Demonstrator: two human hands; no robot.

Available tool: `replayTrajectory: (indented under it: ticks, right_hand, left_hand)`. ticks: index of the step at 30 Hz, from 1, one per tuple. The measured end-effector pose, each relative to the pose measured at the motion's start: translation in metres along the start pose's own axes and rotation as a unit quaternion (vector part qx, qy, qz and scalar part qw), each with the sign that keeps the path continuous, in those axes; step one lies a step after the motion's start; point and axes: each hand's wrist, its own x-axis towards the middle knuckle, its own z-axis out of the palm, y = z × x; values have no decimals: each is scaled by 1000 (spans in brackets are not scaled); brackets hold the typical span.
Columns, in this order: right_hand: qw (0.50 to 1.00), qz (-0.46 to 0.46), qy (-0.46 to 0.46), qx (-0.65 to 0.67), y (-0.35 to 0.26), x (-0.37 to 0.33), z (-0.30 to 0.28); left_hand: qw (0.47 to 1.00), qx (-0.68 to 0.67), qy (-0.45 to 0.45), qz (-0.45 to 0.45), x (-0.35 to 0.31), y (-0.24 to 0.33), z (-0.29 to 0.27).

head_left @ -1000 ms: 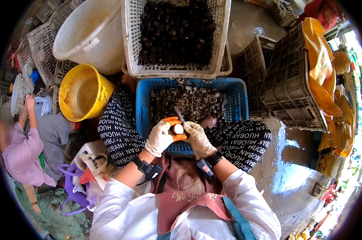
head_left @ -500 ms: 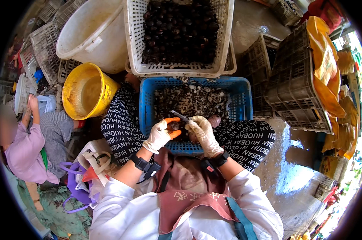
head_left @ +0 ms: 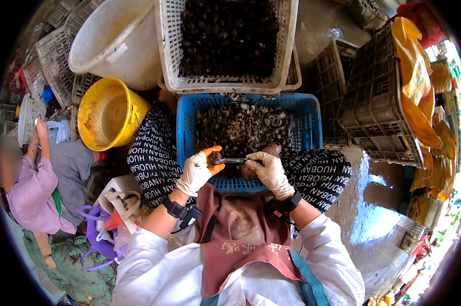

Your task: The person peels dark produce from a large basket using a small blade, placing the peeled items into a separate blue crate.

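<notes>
My left hand (head_left: pixel 195 172), in a pale glove with orange covers on the thumb and finger, grips a small, round, dark brown water chestnut (head_left: pixel 214 158). In my gloved right hand (head_left: pixel 270 172) is a thin metal knife (head_left: pixel 234 160), its blade reaching left to the water chestnut. Whether the edge cuts into it is too small to tell. Both hands are above the near side of a blue plastic basket (head_left: pixel 185 130), which holds dark and whitish peelings (head_left: pixel 243 127). Beyond it stands a white basket (head_left: pixel 170 56) with many dark, round water chestnuts (head_left: pixel 230 38).
To the left are a yellow bucket (head_left: pixel 131 120) and a large off-white tub (head_left: pixel 131 51). Another person in a pink top (head_left: pixel 39 188) sits at far left, near a purple bag (head_left: pixel 93 234). Stacked dark crates (head_left: pixel 370 102) rise on the right above wet floor (head_left: pixel 373 204).
My right hand has moved right and slightly down; the knife now lies nearly level. My left hand has shifted a little left, its fingers more spread around the water chestnut.
</notes>
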Motion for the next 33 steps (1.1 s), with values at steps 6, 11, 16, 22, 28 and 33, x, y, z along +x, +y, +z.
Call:
replayTrajectory:
  ticks: [6, 11, 16, 22, 28, 33]
  right_hand:
    - [996, -42, -63, -43, 5, 2, -4]
    - [997, 58, -9, 52, 26, 5, 35]
    - [996, 76, 2, 41, 3, 15, 45]
    - [964, 84, 27, 251, 22, 28, 46]
    - [974, 28, -1, 224, 14, -2, 39]
    - [990, -1, 18, 140, 1, -6, 34]
  left_hand:
    - [976, 125, -177, -30, -2, 23, -20]
    - [988, -16, 19, -152, -11, 5, 4]
    - [964, -135, 95, -208, -5, -10, 10]
    - [962, -215, 28, -164, -8, -2, 32]
    - [989, -129, -21, -74, -1, 9, 16]
    - [984, -127, -3, -122, -9, 10, 20]
